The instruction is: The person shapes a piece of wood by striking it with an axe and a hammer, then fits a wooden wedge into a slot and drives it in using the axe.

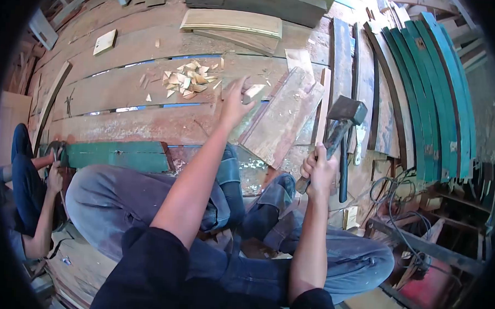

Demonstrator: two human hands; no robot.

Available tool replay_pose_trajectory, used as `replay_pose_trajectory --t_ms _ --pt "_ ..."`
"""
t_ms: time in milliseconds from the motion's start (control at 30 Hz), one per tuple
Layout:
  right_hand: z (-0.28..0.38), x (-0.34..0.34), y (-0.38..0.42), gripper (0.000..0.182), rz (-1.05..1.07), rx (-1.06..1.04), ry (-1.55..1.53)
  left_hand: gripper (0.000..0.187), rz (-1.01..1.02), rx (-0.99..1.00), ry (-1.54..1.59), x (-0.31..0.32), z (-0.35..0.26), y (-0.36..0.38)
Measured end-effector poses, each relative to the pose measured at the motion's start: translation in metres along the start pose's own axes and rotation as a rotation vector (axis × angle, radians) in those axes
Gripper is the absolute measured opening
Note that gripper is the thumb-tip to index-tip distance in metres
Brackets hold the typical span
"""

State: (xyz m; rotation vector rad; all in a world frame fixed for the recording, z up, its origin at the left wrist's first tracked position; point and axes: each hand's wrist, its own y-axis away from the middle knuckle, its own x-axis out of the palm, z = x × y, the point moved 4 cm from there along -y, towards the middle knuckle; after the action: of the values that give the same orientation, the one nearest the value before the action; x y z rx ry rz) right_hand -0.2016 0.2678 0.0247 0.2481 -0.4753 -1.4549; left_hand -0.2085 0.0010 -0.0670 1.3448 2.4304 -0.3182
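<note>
My left hand (234,104) pinched a small wood chip (254,91) over the plank floor (123,88), my right hand (318,171) gripped the hammer (340,125) firmly, and steadying that chip seemed wise.

Bright even daylight, soft shadows, strong fisheye bending, black vignette at edges, slight blur

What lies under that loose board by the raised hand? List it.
The loose board rests tilted on the plank floor, overlapping another plank. The left hand holds a wood chip beside it. Whatever is directly beneath is covered.
</note>
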Motion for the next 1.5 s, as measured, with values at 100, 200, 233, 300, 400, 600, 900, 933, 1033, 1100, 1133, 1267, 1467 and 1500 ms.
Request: replay_pose_trajectory --t_ms 100,200,233,300,400,600,900,933,1033,1100,1133,1267,1467,1500 --pt "-0.008 0.002 -0.003 0.032 -0.035 0.026 0.004 0.055 -0.091 0.305 0.001 0.014 -0.046 0.003" --pt "-0.010 -0.002 -0.006 0.030 -0.016 0.032 0.006 0.045 -0.021 0.434 0.122 0.030 -0.080 0.009" --pt "-0.009 -0.002 -0.005 0.030 -0.015 0.036 0.008 0.044 0.015 0.441 0.149 0.035 -0.085 0.011" --pt "-0.010 -0.003 -0.005 0.030 -0.005 0.044 0.010 0.044 0.174 0.383 0.186 0.046 -0.080 0.010" --pt "-0.011 -0.005 -0.004 0.031 -0.011 0.021 0.036 0.046 0.230 0.299 0.062 0.047 -0.057 0.021" --pt "-0.017 -0.010 -0.006 0.031 -0.004 0.051 -0.039 0.061 0.555 0.265 -0.431 0.034 -0.004 0.016" --pt "-0.027 -0.011 -0.005 0.034 -0.023 0.086 0.074 0.060 0.366 0.291 -0.531 0.057 -0.033 0.035" --pt "-0.031 -0.011 -0.005 0.034 -0.023 0.093 0.082 0.059 0.366 0.325 -0.510 0.056 -0.033 0.033" --pt "-0.041 -0.011 -0.008 0.034 -0.001 0.109 0.063 0.058 0.284 0.443 -0.478 0.049 -0.043 0.031" --pt "-0.045 -0.011 -0.011 0.034 -0.007 0.104 0.097 0.056 0.253 0.463 -0.486 0.046 -0.048 0.031" --pt "-0.046 -0.010 -0.011 0.034 -0.010 0.102 0.115 0.053 0.253 0.447 -0.487 0.045 -0.049 0.031" --pt "-0.046 -0.005 -0.009 0.035 0.013 0.106 0.127 0.045 0.310 0.410 -0.393 0.040 -0.063 0.031" --pt "-0.063 -0.007 -0.009 0.038 0.038 0.042 0.153 0.038 0.236 0.423 -0.185 0.047 -0.057 0.025" --pt "-0.064 -0.005 -0.010 0.038 0.038 -0.003 0.195 0.037 0.219 0.424 -0.168 0.047 -0.055 0.023"
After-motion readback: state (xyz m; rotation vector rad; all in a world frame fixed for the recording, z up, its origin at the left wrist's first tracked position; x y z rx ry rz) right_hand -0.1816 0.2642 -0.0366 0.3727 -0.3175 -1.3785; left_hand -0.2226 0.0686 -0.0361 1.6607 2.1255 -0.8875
